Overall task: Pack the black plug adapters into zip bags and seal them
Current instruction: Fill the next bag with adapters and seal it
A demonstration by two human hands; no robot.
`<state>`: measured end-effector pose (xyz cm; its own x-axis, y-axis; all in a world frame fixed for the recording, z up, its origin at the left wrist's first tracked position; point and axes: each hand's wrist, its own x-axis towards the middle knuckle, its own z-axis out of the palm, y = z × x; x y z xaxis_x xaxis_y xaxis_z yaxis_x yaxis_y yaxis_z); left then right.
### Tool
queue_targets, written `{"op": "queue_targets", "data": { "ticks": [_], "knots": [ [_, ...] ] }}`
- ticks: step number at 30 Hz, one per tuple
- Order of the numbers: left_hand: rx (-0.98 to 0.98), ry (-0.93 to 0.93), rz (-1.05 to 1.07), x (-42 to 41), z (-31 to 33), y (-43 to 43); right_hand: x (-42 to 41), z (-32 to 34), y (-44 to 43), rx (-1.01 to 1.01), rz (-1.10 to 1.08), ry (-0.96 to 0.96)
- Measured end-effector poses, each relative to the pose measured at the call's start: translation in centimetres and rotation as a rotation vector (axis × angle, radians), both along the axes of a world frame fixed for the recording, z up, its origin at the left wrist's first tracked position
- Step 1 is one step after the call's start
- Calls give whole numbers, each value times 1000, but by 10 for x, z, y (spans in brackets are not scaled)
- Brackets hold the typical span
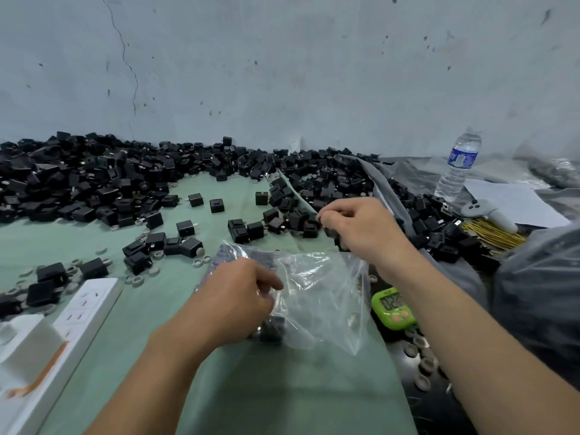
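Above the bag (320,293), the right hand (361,227) grips a hard, probably light adapter (330,231) (easiest by its body); the left hand (248,296) pinches the bag's limp, slippery edge.

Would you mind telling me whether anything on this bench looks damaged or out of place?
A thin crack runs down the wall at upper left. Small grey rings lie scattered loose among the adapters.

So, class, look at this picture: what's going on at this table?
A person is bagging black plug adapters. The left hand grips a clear zip bag, which looks unsealed and has at least one bagged adapter inside. The right hand pinches a loose adapter at the edge of the big pile heaped along the wall.
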<state>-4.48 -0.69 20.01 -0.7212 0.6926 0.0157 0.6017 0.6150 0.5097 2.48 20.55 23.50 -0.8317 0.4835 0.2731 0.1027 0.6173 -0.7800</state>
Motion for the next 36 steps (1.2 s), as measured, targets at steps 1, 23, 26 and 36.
{"op": "queue_targets", "data": {
  "ticks": [1,23,26,36],
  "knots": [
    [72,4,17,10,0,8,23,-2,5,-16,-51,-3],
    [304,64,75,61,-11,57,40,-71,-8,150,119,-368],
    [550,-5,126,33,11,34,43,-68,1,-7,140,-358],
    [381,-50,267,-13,19,-13,31,-71,-7,-77,254,-233]
  ]
}}
